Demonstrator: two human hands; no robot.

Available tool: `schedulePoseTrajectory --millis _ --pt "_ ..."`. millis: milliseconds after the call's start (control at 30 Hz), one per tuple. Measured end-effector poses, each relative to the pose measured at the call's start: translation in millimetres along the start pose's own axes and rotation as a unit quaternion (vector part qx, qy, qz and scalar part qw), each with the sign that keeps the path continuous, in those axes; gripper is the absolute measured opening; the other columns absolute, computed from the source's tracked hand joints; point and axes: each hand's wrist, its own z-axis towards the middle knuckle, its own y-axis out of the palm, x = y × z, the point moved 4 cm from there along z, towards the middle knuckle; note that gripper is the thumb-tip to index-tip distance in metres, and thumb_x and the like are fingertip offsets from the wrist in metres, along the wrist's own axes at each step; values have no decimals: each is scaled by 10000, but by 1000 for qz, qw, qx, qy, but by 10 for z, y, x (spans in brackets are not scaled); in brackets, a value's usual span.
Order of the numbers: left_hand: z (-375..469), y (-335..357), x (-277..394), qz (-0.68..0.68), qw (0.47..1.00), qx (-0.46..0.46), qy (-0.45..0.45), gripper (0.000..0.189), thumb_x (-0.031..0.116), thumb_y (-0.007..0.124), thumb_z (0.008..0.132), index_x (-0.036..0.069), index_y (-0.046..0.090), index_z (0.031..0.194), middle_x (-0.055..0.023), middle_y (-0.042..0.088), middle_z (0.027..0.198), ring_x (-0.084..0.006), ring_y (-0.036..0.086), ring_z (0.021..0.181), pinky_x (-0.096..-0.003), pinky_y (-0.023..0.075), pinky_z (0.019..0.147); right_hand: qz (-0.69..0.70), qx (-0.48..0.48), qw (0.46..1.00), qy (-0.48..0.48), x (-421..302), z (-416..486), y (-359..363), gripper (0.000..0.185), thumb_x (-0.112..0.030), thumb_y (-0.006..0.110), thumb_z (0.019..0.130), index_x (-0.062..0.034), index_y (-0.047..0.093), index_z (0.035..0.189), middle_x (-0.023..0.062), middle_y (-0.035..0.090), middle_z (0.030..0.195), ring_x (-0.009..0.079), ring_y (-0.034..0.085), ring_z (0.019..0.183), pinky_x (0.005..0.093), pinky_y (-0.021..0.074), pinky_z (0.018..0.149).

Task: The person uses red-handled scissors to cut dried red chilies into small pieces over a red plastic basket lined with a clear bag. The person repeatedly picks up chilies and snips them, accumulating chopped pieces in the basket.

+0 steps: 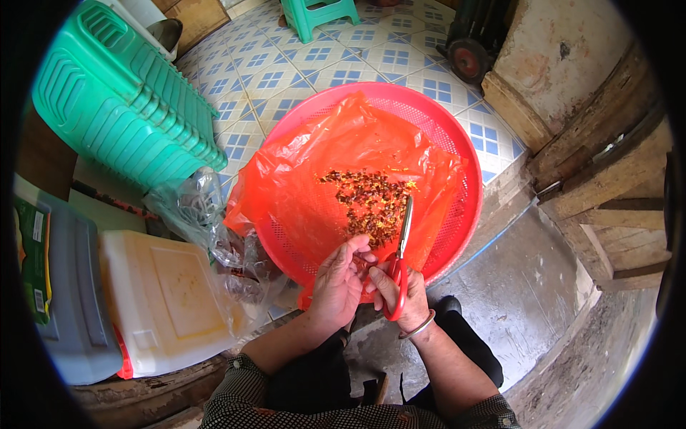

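A round pink-red plastic basket with a perforated bottom lies before me, lined with a thin red plastic bag. On the bag is a loose heap of small dark red-brown pieces mixed with yellow bits. My right hand holds red-handled scissors, their metal blades pointing away from me over the heap's right side. Palm up, my left hand has bent fingers at the heap's near edge. A small dark piece seems to be by its fingertips, but whether they grip it is unclear.
Stacked green plastic stools lie at the left, with clear plastic bags and lidded plastic boxes nearer me. Beyond the basket stands another green stool on the tiled floor. A wheeled cart and wooden framework are at the right.
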Motion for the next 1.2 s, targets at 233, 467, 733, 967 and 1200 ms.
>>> schedulePoseTrajectory --millis 233,467,733,967,1200 --pt "-59 202 -8 31 998 -55 -10 273 130 506 945 22 544 1192 -15 540 914 -96 501 812 -247 452 682 142 4 990 -14 -18 -26 -61 140 -126 588 896 10 621 905 66 629 748 100 524 496 208 409 437" --pt "-76 152 -5 134 989 -46 -41 204 132 495 951 14 595 1084 -15 555 834 -73 479 687 -219 447 592 58 12 998 -20 -34 -64 6 154 -148 598 900 3 617 923 30 629 723 55 505 475 181 389 431" --pt "-32 71 242 215 976 -2 24 186 178 478 961 20 569 925 -8 542 744 -48 442 614 -172 348 538 -79 -65 994 49 -78 -189 -100 354 -406 556 905 -53 582 915 0 559 671 77 515 529 219 421 488" --pt "-58 99 238 241 969 58 3 174 179 490 940 47 561 853 -10 538 684 -57 468 578 -186 323 486 -338 -154 925 81 117 -189 -145 714 -677 363 859 -6 545 1024 85 597 867 157 580 687 287 484 636" --pt "-66 162 122 233 970 -30 -55 190 194 485 949 33 537 861 -8 515 625 -27 356 432 -182 250 381 -295 -161 938 82 82 -204 -100 649 -631 368 881 -30 541 1056 154 626 851 302 614 863 383 462 753"
